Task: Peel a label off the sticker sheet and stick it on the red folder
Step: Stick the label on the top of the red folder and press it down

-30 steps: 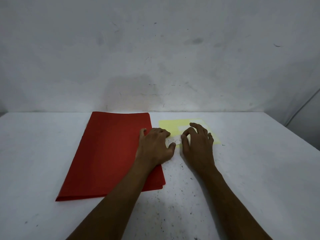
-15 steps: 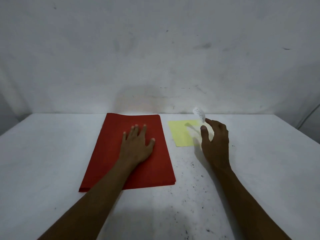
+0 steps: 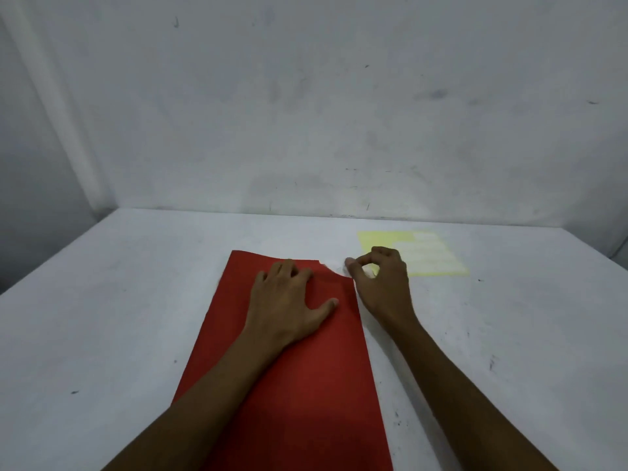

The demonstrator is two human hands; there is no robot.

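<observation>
The red folder [image 3: 299,385] lies lengthwise on the white table, running from the middle down to the near edge of the view. My left hand [image 3: 289,300] rests flat on its far end with the fingers spread. My right hand [image 3: 384,287] is just off the folder's far right corner, with thumb and forefinger pinched on a small white label [image 3: 333,267]. The label lies over that corner and looks blurred. The yellow sticker sheet [image 3: 438,260] lies flat behind and to the right of my right hand, showing several pale label strips.
The white table [image 3: 119,317] is speckled with dark marks and ends at a grey wall [image 3: 306,113] close behind the folder. The table's left edge [image 3: 51,256] runs diagonally at the left.
My right hand has carried the peeled label from above the yellow sheet leftward and down to the folder's far right corner. My left hand stays flat on the folder. The view has shifted right.
</observation>
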